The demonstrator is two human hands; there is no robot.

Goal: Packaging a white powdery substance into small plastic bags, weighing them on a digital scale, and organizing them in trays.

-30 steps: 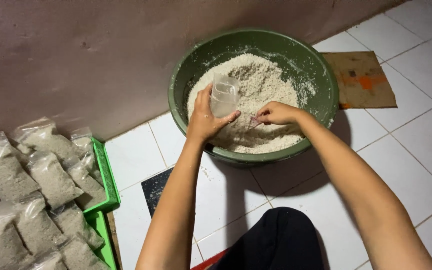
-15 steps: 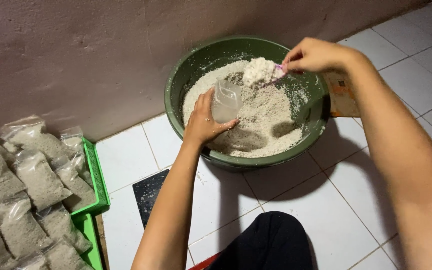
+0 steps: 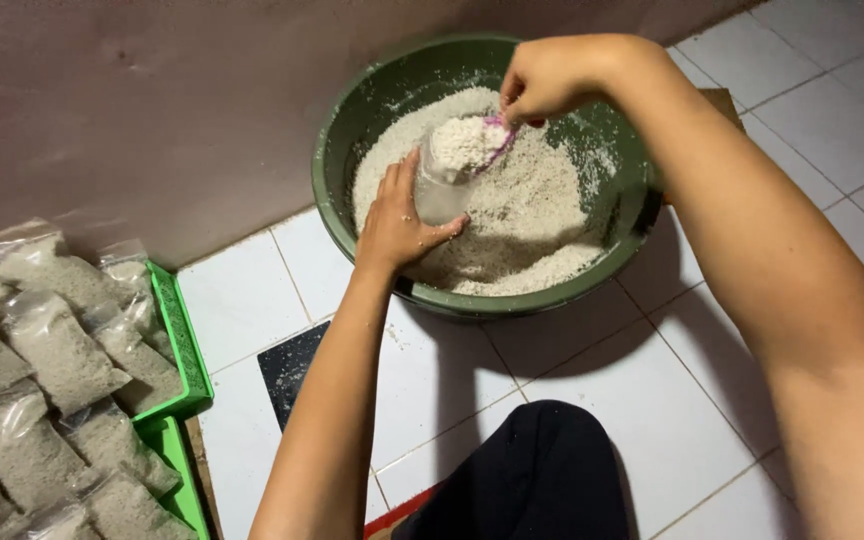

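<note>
Right hand pinching half-hidden pink scoop over left hand's clear bag; cut-off filled packets far left.

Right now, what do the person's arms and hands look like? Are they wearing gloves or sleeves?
No gloves and no sleeves show. The left hand and right hand are bare, and both arms are bare as far as the picture reaches. No rings, watch or bracelets show. Below, there is black clothing over the knee.

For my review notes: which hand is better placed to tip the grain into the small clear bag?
Right. The right hand holds the loaded pink scoop directly above the clear bag, while the left hand is occupied holding that bag over the green basin.
</note>
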